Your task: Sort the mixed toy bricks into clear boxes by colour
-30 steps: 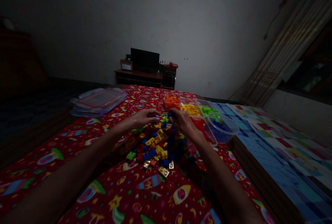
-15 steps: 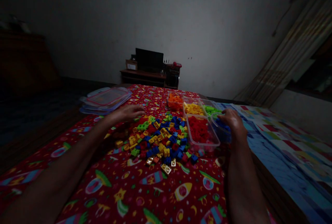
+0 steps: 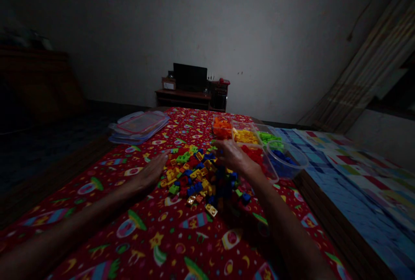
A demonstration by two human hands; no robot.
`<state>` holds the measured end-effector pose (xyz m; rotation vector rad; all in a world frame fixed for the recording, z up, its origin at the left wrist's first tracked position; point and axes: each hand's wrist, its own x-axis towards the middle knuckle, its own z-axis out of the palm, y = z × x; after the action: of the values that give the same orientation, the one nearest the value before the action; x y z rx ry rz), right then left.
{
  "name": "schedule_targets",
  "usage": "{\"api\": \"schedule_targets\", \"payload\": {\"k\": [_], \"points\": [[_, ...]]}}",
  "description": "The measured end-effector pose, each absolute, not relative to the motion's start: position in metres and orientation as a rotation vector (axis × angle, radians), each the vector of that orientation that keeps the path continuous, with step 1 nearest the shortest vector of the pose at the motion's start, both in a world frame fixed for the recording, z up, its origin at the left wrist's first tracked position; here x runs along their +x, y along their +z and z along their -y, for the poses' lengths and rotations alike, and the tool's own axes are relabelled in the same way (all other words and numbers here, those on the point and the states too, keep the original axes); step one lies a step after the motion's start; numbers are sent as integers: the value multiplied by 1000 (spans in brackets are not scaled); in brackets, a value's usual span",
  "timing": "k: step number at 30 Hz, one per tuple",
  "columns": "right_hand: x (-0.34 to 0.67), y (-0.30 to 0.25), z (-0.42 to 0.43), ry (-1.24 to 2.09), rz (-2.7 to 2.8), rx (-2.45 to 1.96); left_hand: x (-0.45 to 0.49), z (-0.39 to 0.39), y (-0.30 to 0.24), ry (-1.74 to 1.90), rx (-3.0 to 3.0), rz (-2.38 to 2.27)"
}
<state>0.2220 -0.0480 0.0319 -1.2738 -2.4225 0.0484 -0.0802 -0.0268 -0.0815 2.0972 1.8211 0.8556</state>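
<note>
Head view: left hand (image 3: 151,172) fingers straight and spread, palm down on the cloth, fingertips at the left edge of the toy brick pile (image 3: 197,176), nothing held. Right hand (image 3: 234,157) fingers curled down onto the pile's far right side. Too dim to tell if a brick is pinched. The pile lies between both hands. The bricks look small, light, hard and smooth, likely slippery, and are best pinched across opposite side walls.

Just right of the pile are the red-brick tub (image 3: 272,177) and the round blue-brick tub (image 3: 302,162). Beyond them are the orange tub (image 3: 221,120), yellow tub (image 3: 241,125) and green tub (image 3: 266,130). The lid stack (image 3: 139,126) is far left.

Surface is a red rocket-print tablecloth (image 3: 181,245), with a patchwork cloth (image 3: 343,176) alongside. Dark room: bare wall (image 3: 259,33), TV (image 3: 189,77) on a low cabinet (image 3: 184,97), curtain (image 3: 372,68).
</note>
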Motion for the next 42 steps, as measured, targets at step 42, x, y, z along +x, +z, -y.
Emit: {"api": "schedule_targets", "payload": {"k": [42], "points": [[244,18,18,19,2085,-1406,-24,-51,-46,703,2187,-1499]]}}
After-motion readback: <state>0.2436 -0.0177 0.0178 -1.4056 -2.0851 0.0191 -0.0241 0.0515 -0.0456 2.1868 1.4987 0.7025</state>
